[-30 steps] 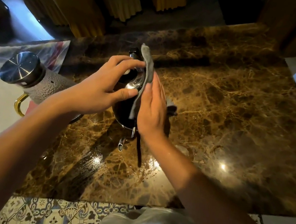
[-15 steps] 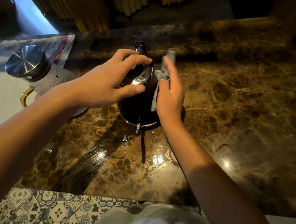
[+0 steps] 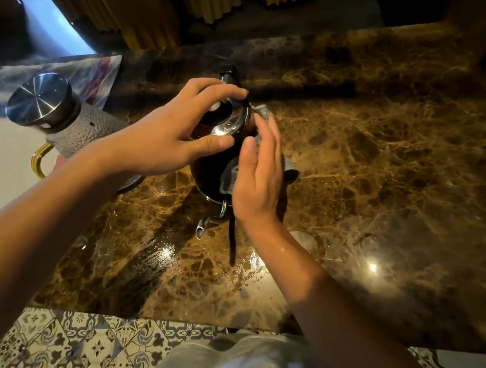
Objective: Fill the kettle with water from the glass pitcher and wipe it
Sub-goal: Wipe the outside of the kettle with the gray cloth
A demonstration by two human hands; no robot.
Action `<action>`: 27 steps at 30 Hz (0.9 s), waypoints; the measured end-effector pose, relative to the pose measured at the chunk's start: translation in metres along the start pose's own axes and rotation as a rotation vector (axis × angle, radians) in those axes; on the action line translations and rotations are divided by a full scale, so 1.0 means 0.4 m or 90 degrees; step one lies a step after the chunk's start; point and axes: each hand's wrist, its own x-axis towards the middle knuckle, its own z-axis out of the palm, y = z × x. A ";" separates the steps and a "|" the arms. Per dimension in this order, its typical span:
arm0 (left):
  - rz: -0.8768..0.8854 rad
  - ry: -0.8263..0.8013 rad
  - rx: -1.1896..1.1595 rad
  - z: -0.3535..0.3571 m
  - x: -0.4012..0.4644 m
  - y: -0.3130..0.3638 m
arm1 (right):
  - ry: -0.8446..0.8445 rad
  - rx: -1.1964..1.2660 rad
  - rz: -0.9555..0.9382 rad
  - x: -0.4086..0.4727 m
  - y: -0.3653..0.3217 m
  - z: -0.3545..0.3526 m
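A dark, shiny metal kettle stands on the brown marble counter between both hands. The left hand curls over its lid — fingers and thumb gripping the top. The right hand, fingers flat, presses a small grey cloth against the kettle's side. Beyond the left wrist stands a hammered glass pitcher with a steel lid.
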 end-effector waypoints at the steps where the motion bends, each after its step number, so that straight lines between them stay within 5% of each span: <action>1: 0.010 -0.004 -0.021 -0.005 0.000 -0.004 | -0.001 0.016 -0.023 -0.002 -0.008 0.006; 16: 0.001 -0.038 0.005 -0.030 0.029 -0.008 | 0.023 -0.018 0.136 0.007 0.072 -0.010; 22: -0.007 -0.015 0.022 -0.020 0.027 0.006 | 0.046 0.006 0.001 -0.012 -0.021 0.041; 27: 0.022 -0.004 -0.037 -0.014 0.014 -0.005 | -0.013 0.055 0.099 0.107 -0.016 0.003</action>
